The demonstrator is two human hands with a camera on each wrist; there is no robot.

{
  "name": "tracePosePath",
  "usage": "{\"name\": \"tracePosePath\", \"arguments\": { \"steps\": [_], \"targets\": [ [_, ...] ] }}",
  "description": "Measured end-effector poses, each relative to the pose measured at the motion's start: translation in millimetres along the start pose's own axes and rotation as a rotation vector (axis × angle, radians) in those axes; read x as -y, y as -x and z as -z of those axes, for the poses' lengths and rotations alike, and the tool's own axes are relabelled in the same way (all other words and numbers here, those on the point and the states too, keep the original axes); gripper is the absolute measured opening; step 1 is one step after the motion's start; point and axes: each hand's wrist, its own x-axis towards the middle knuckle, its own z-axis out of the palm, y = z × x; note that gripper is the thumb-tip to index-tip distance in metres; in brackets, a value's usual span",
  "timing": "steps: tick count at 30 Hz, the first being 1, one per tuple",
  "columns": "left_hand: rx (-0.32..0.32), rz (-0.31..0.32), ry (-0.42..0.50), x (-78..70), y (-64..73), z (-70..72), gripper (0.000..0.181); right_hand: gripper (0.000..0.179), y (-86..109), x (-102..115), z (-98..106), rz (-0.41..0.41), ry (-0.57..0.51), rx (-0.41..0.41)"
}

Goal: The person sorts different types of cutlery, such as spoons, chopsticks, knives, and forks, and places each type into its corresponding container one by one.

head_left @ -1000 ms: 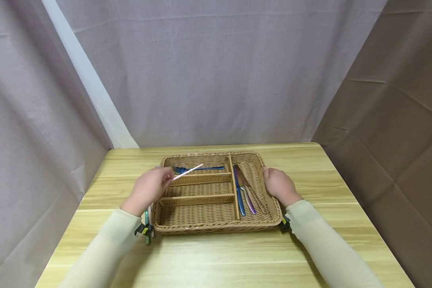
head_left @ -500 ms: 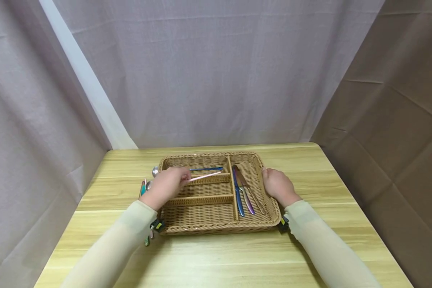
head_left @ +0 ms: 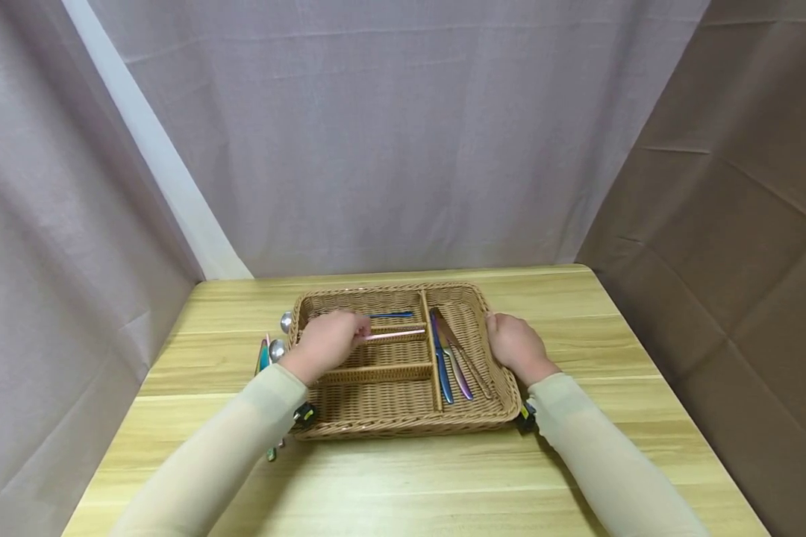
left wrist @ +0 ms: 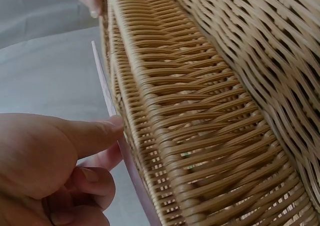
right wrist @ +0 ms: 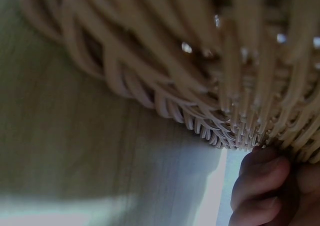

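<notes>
A: From where I am standing, what is the left hand [head_left: 329, 339] doing?
B: Its fingers [left wrist: 95, 136] are clamping a slender pale-pink utensil [head_left: 396, 335], thumb and forefinger pinching it from either side.
A: Where is that utensil being held?
B: It is hanging nearly level above the middle of three long left compartments of a brown woven wicker tray [head_left: 403, 427], close to the rear divider [head_left: 410, 326]; whether it is touching the divider, I cannot tell.
A: And the right hand [head_left: 516, 344]?
B: Its fingers [right wrist: 260, 181] are curling round the tray's right rim, gripping the weave.
A: Which pieces are lying in the tray?
B: A blue knife [head_left: 443, 373], a silver-and-purple knife [head_left: 460, 375] and a copper-coloured knife [head_left: 472, 364] are sharing the right compartment; a slim blue metal handle [head_left: 396, 315] is showing in the rear left one, partly hidden by the left hand.
A: Outside it?
B: Two round-bowled silver spoons [head_left: 277, 350] and a teal utensil [head_left: 263, 356] are resting beside the tray's left end, on the pale wood-grain counter [head_left: 403, 477].
</notes>
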Motion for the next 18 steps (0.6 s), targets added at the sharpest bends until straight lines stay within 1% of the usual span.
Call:
{"name": "tracePosePath", "arguments": {
  "steps": [9, 16, 18],
  "targets": [
    [0.029, -0.013, -0.02, 2.3, -5.9, -9.2, 0.019, 0.066, -1.3, 0.1, -1.4, -0.004, -0.001, -0.001],
    [0.047, -0.008, -0.029, 3.5, -7.2, -12.3, 0.014, 0.065, -0.2, 0.1, -1.3, -0.007, -0.001, -0.014],
    [0.057, -0.005, -0.032, 4.1, -7.0, -12.9, 0.016, 0.065, 0.0, 0.3, -1.4, -0.005, -0.002, -0.013]
  ]
}}
